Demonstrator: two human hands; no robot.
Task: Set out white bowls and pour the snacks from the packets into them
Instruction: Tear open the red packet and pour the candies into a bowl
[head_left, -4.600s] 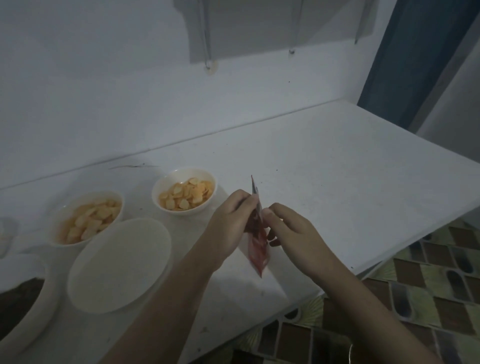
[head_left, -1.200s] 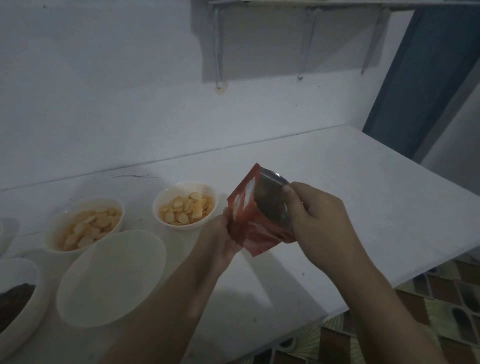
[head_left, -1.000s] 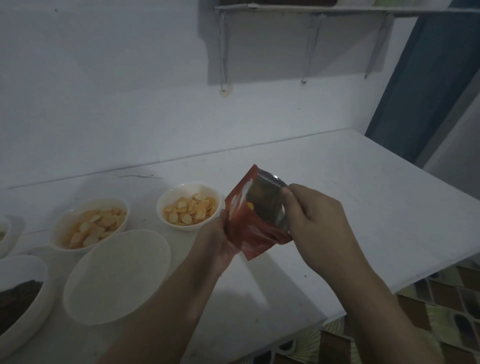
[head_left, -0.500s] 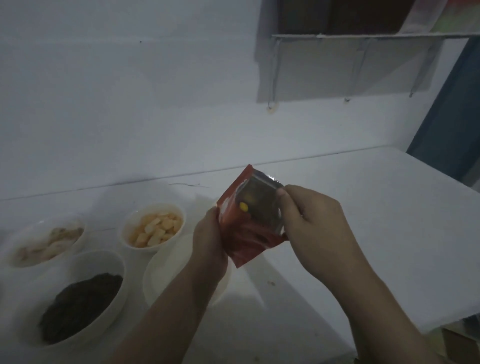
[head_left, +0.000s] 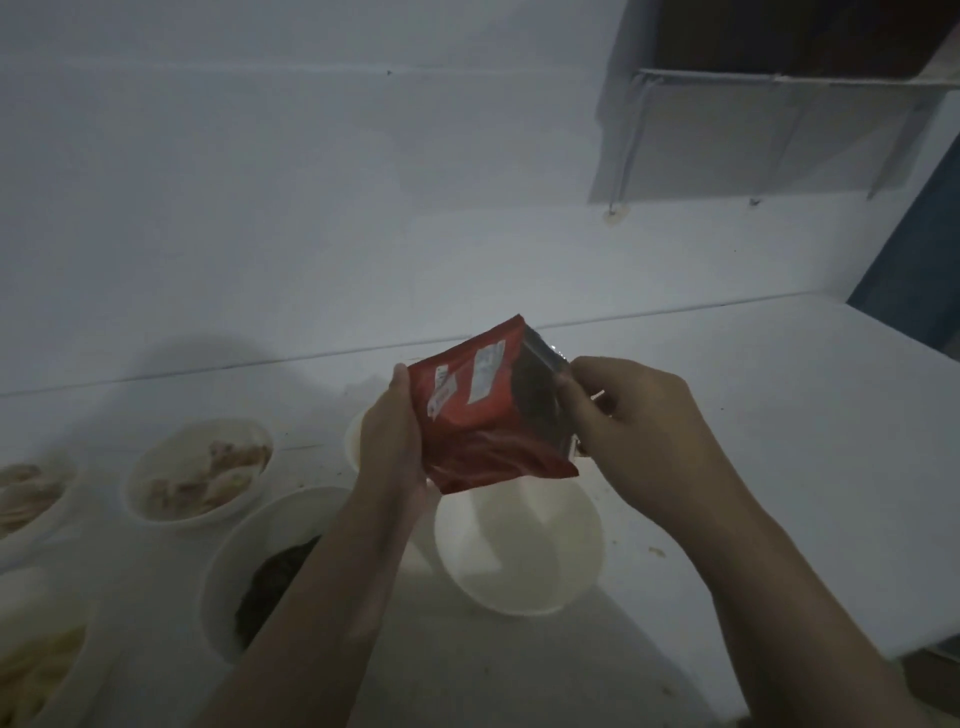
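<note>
A red snack packet (head_left: 483, 415) with a silver inside is held up over the white table (head_left: 779, 441), its torn mouth facing up and to the right. My left hand (head_left: 389, 447) grips its left side. My right hand (head_left: 623, 431) pinches the silver edge at the mouth. Right below the packet stands an empty white bowl (head_left: 519, 551). To its left a white bowl with a dark snack (head_left: 260, 571) is partly hidden by my left forearm. Farther left, a white bowl (head_left: 200, 470) holds pale snack pieces.
More white bowls with pale snacks sit at the left edge (head_left: 26, 499) and the lower left (head_left: 36, 665). Another bowl's rim (head_left: 353, 441) shows behind my left hand. A wall shelf (head_left: 779, 78) hangs at the upper right. The table's front edge runs at the lower right.
The view has swung left and more bowls have come in. The packet, held by both hands, now hangs over the empty bowl. It was still closed 4.6 s ago and is open now.
</note>
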